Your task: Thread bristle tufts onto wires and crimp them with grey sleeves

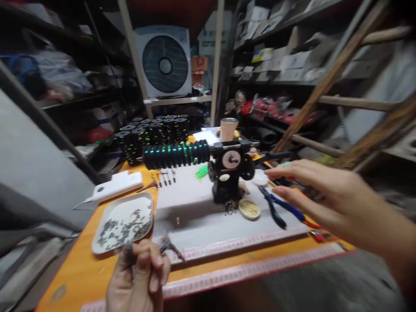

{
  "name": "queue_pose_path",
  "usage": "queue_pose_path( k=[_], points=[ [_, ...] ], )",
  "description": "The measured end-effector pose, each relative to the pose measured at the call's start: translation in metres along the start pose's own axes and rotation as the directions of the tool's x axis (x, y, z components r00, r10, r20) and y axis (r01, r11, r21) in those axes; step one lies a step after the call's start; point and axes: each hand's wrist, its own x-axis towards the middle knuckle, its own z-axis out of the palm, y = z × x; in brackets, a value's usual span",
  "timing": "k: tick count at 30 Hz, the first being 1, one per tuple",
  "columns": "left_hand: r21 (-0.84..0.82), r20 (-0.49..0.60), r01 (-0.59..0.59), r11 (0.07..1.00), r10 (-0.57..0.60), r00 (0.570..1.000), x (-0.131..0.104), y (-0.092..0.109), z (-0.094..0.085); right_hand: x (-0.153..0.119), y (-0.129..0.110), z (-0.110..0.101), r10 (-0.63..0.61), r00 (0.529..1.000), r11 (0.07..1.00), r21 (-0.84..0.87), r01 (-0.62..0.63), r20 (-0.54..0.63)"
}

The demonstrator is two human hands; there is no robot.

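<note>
My left hand (139, 273) is closed at the front edge of the table, beside the tray. A slim dark rod-like tool (163, 248) pokes out between its fingers; its kind is unclear. My right hand (334, 203) hovers with fingers apart and nothing in them, right of a black hand-cranked winding machine (224, 188). A ribbed black cylinder (177, 154) with green and teal bands extends left from the machine. Beneath the right fingertips are a small white dish (259, 177) and dark-blue-handled pliers (274, 208). A round dish (249, 209) of pale bits sits by the machine's base.
A white tray (112, 208) of small dark metal pieces lies at left, behind it a white box-shaped device (117, 186). Many black cylinders (156, 132) stand at the back, near a cup (229, 130). A fan (165, 65) faces the table; a wooden ladder (320, 91) leans at right.
</note>
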Motion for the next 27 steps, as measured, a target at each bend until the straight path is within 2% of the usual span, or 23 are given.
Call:
queue_pose_path(
  k=[2, 6, 10, 12, 15, 18, 21, 23, 24, 26, 27],
  points=[
    [0.019, -0.027, -0.03, 0.999, 0.03, 0.999, 0.001, -0.003, 0.001, -0.025, 0.019, 0.012, 0.126, 0.991, 0.968, -0.224, -0.112, 0.051],
    [0.055, -0.061, -0.063, 0.997, 0.066, 0.996, -0.002, -0.006, 0.012, -0.058, 0.037, 0.056, 0.281, 0.956, 0.893, -0.391, -0.225, 0.091],
    [0.068, -0.061, -0.079, 0.995, 0.083, 0.995, -0.008, -0.007, 0.018, -0.065, 0.036, 0.09, 0.345, 0.937, 0.847, -0.449, -0.285, 0.056],
    [0.046, -0.066, -0.088, 0.995, 0.091, 0.994, -0.012, -0.008, 0.016, -0.063, 0.038, 0.097, 0.353, 0.935, 0.84, -0.452, -0.299, 0.037],
    [0.019, -0.037, -0.135, 0.991, 0.136, 0.99, -0.014, -0.012, 0.008, -0.062, 0.044, 0.097, 0.339, 0.941, 0.85, -0.433, -0.3, 0.013],
    [0.039, 0.018, -0.188, 0.981, 0.187, 0.982, -0.016, -0.016, 0.0, -0.072, 0.046, 0.087, 0.319, 0.947, 0.868, -0.392, -0.306, -0.032],
    [0.11, 0.056, -0.204, 0.973, 0.199, 0.978, -0.016, -0.021, -0.008, -0.093, 0.033, 0.079, 0.269, 0.962, 0.923, -0.276, -0.269, -0.042],
    [0.209, 0.048, -0.174, 0.962, 0.167, 0.985, -0.016, -0.021, -0.013, -0.105, 0.011, 0.08, 0.134, 0.99, 0.991, -0.002, -0.134, 0.032],
    [0.276, 0.03, -0.139, 0.951, 0.136, 0.99, -0.015, -0.021, -0.015, -0.108, -0.003, 0.082, 0.082, 0.996, 0.991, 0.102, -0.085, 0.032],
    [0.403, -0.016, -0.068, 0.913, 0.081, 0.997, -0.012, -0.016, -0.017, -0.103, -0.035, 0.088, 0.045, 0.997, 0.965, 0.255, -0.061, 0.068],
    [0.449, -0.034, -0.05, 0.892, 0.073, 0.997, -0.01, -0.013, -0.017, -0.096, -0.051, 0.091, 0.025, 0.999, 0.945, 0.326, -0.037, 0.042]
  ],
)
